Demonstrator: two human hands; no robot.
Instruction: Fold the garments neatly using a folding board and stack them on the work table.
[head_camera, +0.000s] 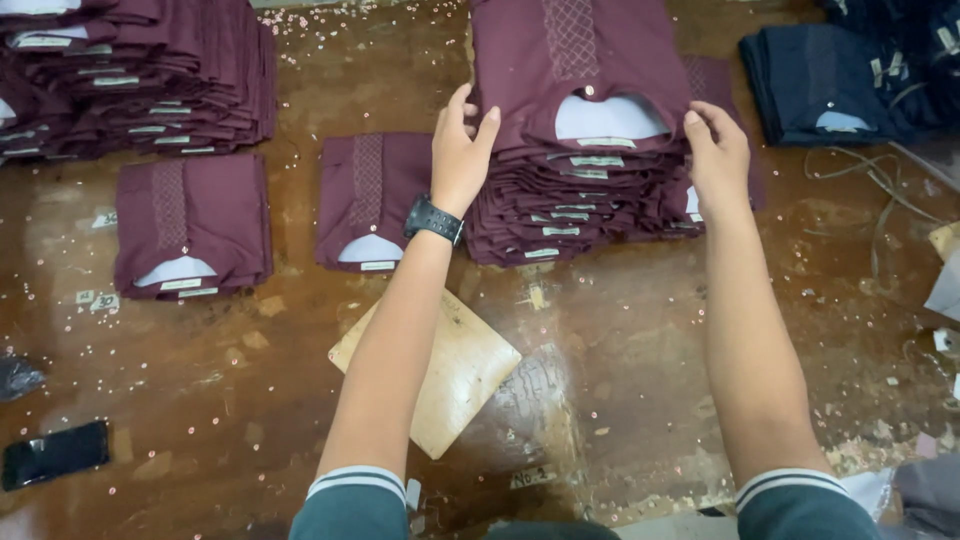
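A tall stack of folded maroon shirts (585, 180) stands on the brown table, collars toward me. My left hand (460, 150), with a black watch on the wrist, rests against the stack's left side near the top shirt, fingers spread. My right hand (715, 150) presses the stack's right side, fingers curled at the edge of the top shirts. Neither hand lifts anything clear of the pile.
A single folded maroon shirt (365, 200) lies left of the stack, another small pile (192, 225) further left, a big maroon pile (140, 80) at top left. Dark blue shirts (840, 80) sit top right. A tan board (450, 370) and a black phone (55, 453) lie nearer me.
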